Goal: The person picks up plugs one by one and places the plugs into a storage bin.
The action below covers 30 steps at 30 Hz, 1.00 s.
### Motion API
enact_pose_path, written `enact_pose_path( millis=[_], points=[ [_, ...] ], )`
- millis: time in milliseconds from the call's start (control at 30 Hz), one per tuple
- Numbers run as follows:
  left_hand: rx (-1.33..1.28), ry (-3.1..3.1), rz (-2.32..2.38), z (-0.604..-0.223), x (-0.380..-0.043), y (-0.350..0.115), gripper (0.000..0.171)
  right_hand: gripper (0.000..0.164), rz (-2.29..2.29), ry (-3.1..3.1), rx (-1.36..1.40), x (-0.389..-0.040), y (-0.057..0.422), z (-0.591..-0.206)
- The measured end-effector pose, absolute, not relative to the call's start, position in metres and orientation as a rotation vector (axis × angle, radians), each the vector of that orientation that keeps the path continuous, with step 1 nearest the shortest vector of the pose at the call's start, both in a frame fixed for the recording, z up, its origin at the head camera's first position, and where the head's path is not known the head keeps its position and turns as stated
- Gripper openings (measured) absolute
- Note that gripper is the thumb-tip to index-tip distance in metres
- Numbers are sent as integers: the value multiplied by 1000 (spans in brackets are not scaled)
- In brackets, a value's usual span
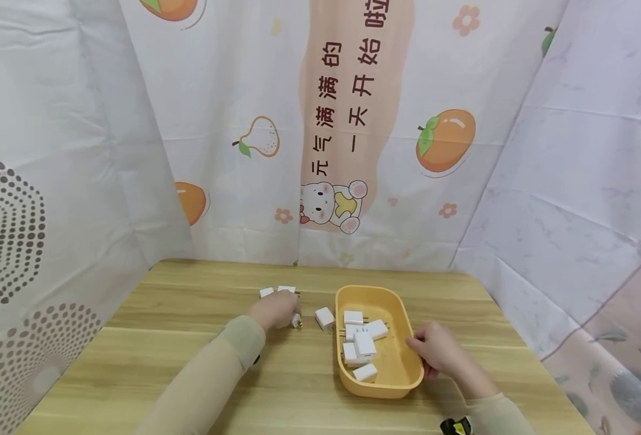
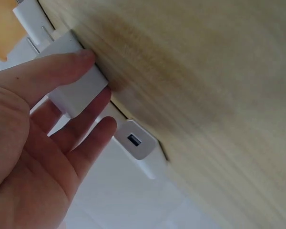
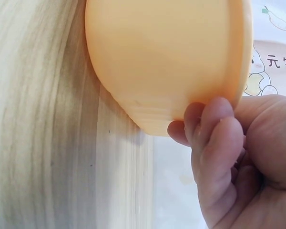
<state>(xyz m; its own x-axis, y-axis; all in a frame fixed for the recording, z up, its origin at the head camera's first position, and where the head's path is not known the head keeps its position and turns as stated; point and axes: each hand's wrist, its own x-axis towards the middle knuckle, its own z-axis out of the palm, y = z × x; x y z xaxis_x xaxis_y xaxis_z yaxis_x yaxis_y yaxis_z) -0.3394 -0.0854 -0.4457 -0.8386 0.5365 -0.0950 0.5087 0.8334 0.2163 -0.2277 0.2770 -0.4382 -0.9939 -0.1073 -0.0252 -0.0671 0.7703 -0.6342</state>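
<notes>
Between thumb and fingers my left hand [image 1: 277,309] pinches a white USB charger [image 2: 81,93], its metal prongs showing in the left wrist view. Beside those fingers another white charger [image 2: 138,140] lies with its USB port toward the camera. On the right, my right hand [image 1: 435,349] grips the rim of a yellow plastic basin [image 1: 402,368], with thumb at the inside edge and fingers curled against the outer wall [image 3: 167,57]. Several white chargers [image 1: 364,345] are piled in the basin's left half.
One loose charger [image 1: 324,318] lies just left of the basin. Farther back, white chargers [image 1: 266,292] sit near the left hand. The wooden table [image 1: 151,338] ends at a printed curtain [image 1: 244,199], with more curtains on both sides.
</notes>
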Motion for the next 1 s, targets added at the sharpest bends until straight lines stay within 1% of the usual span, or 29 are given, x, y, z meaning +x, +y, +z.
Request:
enact_pose_path(
  millis=[467,567,833,1000],
  points=[
    [786,2856,252,-444,-339,-84,14,30,-1048,2898,-163,-227,277,-436],
    [777,2858,247,-445,-338,-86,16,31,-1040,2902,-166,-227,277,-436],
    [852,2873,216,-448,-341,-86,14,31,-1040,2896,-163,-226,277,-435],
    [908,2879,259,-443,-338,-89,21,30,-1048,2893,-157,-226,277,-436]
  ],
)
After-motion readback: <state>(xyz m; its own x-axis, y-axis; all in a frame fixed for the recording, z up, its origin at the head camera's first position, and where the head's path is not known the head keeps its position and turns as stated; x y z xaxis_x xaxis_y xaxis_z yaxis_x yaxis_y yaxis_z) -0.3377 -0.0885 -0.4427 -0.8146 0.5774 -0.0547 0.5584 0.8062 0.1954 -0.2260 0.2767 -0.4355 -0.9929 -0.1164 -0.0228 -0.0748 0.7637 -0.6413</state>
